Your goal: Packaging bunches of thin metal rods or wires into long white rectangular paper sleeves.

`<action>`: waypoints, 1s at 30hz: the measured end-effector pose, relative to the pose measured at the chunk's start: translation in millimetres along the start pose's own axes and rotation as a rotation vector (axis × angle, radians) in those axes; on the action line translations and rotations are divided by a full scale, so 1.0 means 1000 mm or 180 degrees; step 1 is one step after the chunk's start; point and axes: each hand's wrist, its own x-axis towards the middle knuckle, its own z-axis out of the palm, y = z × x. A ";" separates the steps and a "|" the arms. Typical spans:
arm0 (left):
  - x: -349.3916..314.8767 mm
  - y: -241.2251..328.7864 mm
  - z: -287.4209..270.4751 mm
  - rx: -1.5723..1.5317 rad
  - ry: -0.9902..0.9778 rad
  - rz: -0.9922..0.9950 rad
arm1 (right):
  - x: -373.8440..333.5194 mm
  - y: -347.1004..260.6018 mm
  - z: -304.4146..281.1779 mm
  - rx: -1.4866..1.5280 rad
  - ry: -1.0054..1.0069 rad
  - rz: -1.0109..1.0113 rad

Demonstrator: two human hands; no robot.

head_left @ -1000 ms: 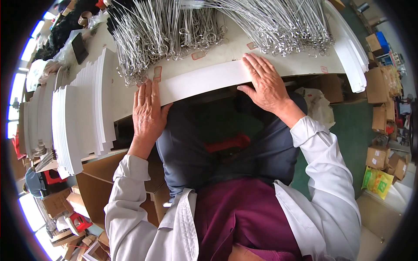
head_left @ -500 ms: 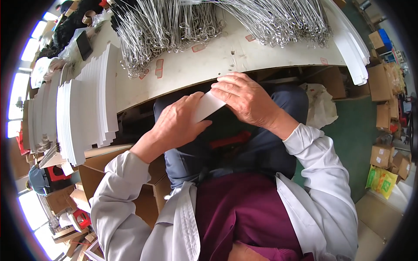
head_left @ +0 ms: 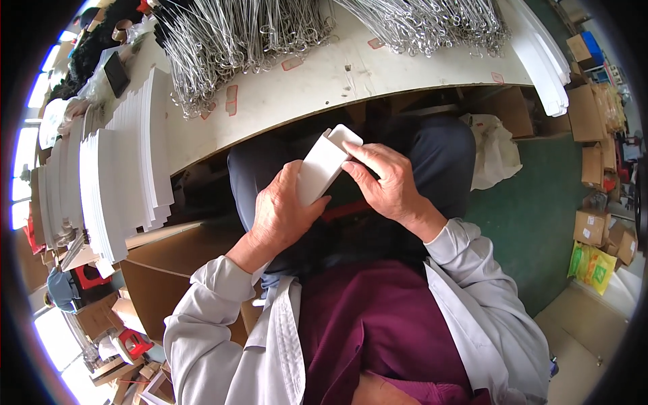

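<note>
A slim white cardboard box is held above my lap, tilted with its far end up to the right. My left hand wraps round its lower part, thumb along the near side. At the far end an end flap stands up, and the fingers of my right hand pinch at that flap and the box mouth. Whether anything is inside the box cannot be seen.
Bundles of looped metal wires lie on the pale worktable ahead. Stacks of flat white cardboard stand at the left, with more white strips at the right. An open brown carton is beside my left leg; a whitish bag is at the right.
The box has turned more upright, and its far end with a raised flap now shows. My right hand has moved off the top of the box to its right edge.
</note>
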 end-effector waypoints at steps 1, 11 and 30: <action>-0.002 0.001 0.002 -0.0021 -0.0006 -0.0031 | -0.005 -0.006 0.005 0.0594 -0.0021 0.0529; 0.001 0.015 0.010 -0.0658 -0.0034 0.0023 | -0.008 -0.016 0.004 0.1185 -0.0682 0.1348; 0.001 0.010 0.023 -0.0531 -0.0008 0.0256 | -0.020 -0.030 0.013 0.1233 -0.0484 0.1133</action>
